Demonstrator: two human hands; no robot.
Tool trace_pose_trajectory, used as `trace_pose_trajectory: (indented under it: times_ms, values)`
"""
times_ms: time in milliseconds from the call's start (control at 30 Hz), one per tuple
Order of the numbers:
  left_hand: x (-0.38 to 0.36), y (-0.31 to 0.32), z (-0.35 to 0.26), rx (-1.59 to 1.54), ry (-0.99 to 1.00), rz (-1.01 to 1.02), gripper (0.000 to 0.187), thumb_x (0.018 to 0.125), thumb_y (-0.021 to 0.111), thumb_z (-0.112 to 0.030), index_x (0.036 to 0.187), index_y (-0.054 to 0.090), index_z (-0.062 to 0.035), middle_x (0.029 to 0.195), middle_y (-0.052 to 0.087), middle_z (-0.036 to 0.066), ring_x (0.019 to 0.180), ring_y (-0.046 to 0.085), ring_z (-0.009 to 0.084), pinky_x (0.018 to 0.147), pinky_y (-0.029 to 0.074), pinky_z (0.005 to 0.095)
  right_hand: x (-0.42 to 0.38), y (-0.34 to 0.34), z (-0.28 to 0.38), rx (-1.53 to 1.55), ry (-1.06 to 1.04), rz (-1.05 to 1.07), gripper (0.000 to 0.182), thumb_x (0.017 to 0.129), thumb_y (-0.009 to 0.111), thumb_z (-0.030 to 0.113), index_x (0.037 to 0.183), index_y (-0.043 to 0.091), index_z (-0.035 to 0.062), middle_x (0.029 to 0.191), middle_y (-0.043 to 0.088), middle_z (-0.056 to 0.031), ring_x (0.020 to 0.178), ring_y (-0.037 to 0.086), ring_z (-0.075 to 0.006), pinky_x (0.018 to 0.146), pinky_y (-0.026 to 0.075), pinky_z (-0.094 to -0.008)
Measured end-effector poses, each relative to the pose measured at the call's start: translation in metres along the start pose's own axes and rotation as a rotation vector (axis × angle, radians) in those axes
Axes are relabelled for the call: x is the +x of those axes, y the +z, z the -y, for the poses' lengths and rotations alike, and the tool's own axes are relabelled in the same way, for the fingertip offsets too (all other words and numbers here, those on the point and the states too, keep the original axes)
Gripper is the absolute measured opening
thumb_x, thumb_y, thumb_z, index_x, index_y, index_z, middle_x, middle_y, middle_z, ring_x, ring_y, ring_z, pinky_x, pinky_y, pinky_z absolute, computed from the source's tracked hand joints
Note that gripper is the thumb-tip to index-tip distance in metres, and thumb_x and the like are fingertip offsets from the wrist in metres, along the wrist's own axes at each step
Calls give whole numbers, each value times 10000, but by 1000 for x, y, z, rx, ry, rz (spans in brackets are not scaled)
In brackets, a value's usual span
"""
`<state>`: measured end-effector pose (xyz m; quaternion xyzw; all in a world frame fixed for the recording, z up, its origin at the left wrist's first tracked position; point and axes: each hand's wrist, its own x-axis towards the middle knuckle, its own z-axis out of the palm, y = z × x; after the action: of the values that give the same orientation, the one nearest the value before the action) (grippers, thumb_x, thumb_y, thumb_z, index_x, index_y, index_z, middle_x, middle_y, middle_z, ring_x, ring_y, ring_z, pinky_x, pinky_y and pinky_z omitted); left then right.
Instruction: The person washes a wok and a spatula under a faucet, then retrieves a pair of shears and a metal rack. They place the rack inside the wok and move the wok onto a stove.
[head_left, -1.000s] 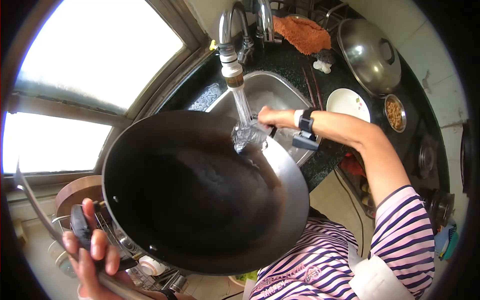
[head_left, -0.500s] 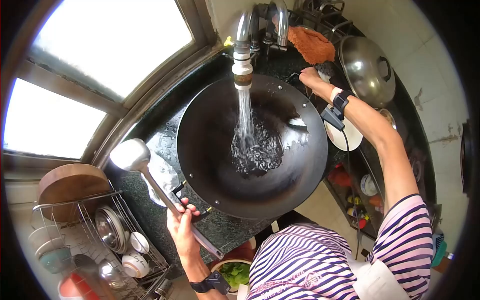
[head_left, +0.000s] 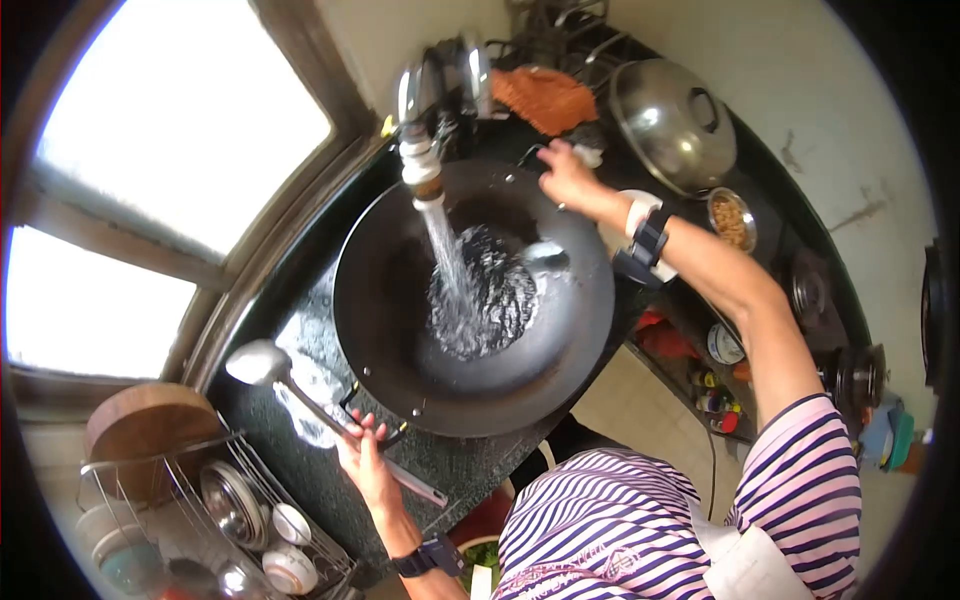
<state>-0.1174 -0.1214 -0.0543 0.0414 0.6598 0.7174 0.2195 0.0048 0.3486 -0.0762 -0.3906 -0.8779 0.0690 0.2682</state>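
Under the running faucet [head_left: 422, 170] sits a large dark wok [head_left: 390, 290], with water pooling in its bottom. My left hand [head_left: 372, 480] is closed around the long handle of a metal ladle [head_left: 262, 362], its bowl pointing up and left. The fingertips of that hand reach the near loop handle [head_left: 395, 432] of the wok. At the far rim, my right hand [head_left: 572, 182] is closed at the other loop handle [head_left: 530, 155].
A dish rack [head_left: 235, 470] with bowls and lids stands at lower left, holding a round wooden board [head_left: 150, 425]. Beyond the wok are an orange cloth [head_left: 545, 98], a domed lid [head_left: 665, 125] and a bowl of brown bits [head_left: 732, 222]. Windows [head_left: 180, 130] line the left.
The view has shifted, so the faucet and stove appear farther left. The wok has moved slightly right relative to the water stream. Both hands remain at its handles, the ladle still held.
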Motion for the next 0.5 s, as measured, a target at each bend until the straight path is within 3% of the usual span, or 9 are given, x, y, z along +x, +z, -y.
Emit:
trace_pose_trajectory:
  times_ms: [67,133,200,233,333,367,467,500]
  values:
    - [-2,-14,8,46,28,48,102,862,476,11,944,472,-48,1096,496,79,920,543,151,794,486,302,-22,-27,8,304,-200,74,284,685,575,151,930,632,20,901,621,-187,911,598,-328,813,472,-399]
    - [-4,-37,15,207,14,63,126,863,474,-19,988,474,-36,1115,481,74,955,520,152,840,453,318,-50,-68,34,493,43,298,238,687,593,112,892,631,-3,852,637,-156,834,623,-264,731,494,-367]
    - [-24,-26,-5,173,10,-39,348,881,465,-49,1217,418,30,1116,497,93,1055,496,203,891,407,324,-82,-90,40,782,79,210,167,714,584,48,862,632,-13,752,643,-109,705,627,-176,627,494,-303]
    - [-28,-31,-2,137,63,-29,409,885,460,-65,1273,373,30,1231,446,136,1148,455,245,919,394,350,-95,-109,45,765,146,211,144,739,583,45,862,632,-13,709,634,-96,648,612,-147,590,488,-281]
    - [-45,-47,-8,107,53,-15,381,884,455,-63,1245,380,35,1324,369,162,1246,366,291,972,350,386,-141,-143,40,736,287,68,91,799,590,71,810,626,-13,595,598,-57,535,575,-96,502,462,-249]
    - [-50,-49,-9,120,91,-34,213,880,484,-76,1081,449,-17,1297,405,143,1175,438,255,917,406,381,-157,-148,30,670,359,61,109,804,601,97,786,618,-9,581,590,-54,539,576,-96,493,455,-251]
    - [-69,-53,-25,92,32,-19,153,871,509,-60,1009,450,-33,1258,437,140,1086,506,229,868,443,360,-209,-164,5,496,495,8,91,777,613,97,732,599,18,535,575,-45,520,583,-142,484,443,-273]
    - [-76,-44,-35,113,24,-67,135,868,523,-51,980,446,-52,1174,501,130,893,586,162,710,508,292,-228,-161,-9,419,533,-7,58,755,603,76,773,611,22,599,598,-66,568,598,-177,526,462,-289]
